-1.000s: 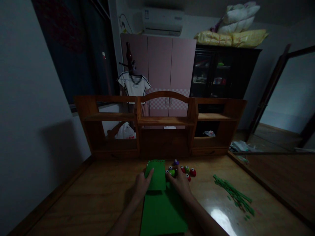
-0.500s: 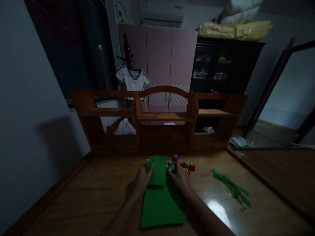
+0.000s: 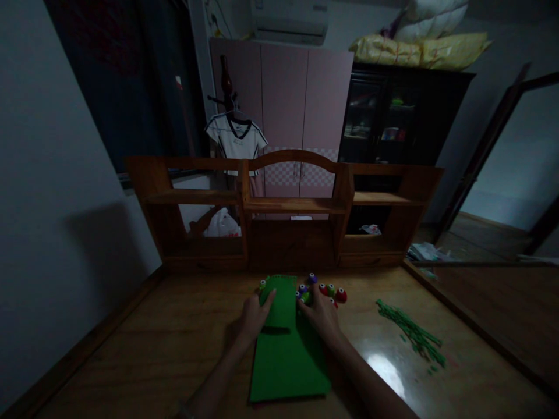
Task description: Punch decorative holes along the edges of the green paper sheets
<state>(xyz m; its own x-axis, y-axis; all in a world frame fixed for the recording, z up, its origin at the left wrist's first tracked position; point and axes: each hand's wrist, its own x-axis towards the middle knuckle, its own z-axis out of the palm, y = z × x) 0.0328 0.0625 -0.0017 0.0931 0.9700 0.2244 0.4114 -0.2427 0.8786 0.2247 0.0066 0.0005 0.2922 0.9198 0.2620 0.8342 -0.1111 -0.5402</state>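
My left hand (image 3: pixel 254 317) is closed on the left edge of a small green sheet (image 3: pixel 283 302), its thumb lying on top. That sheet rests over the upper part of a larger green sheet (image 3: pixel 289 366), which lies flat on the desk. At the right edge of the sheets, my right hand (image 3: pixel 322 316) has its thumb and fingers around a small green toy (image 3: pixel 305 297) with a round eye. Around it sit several similar toys, among them a purple one (image 3: pixel 311 278) and a red one (image 3: pixel 341 295). Another green toy (image 3: pixel 262 284) peeks out beyond my left hand.
Thin green strips (image 3: pixel 410 329) and small scraps lie in a heap on the right of the wooden desk (image 3: pixel 174 343). A low wooden shelf unit (image 3: pixel 290 205) runs along the desk's back edge. The room is dim.
The view has shifted very slightly. Both hands, the green sheets and the toys look the same as before.
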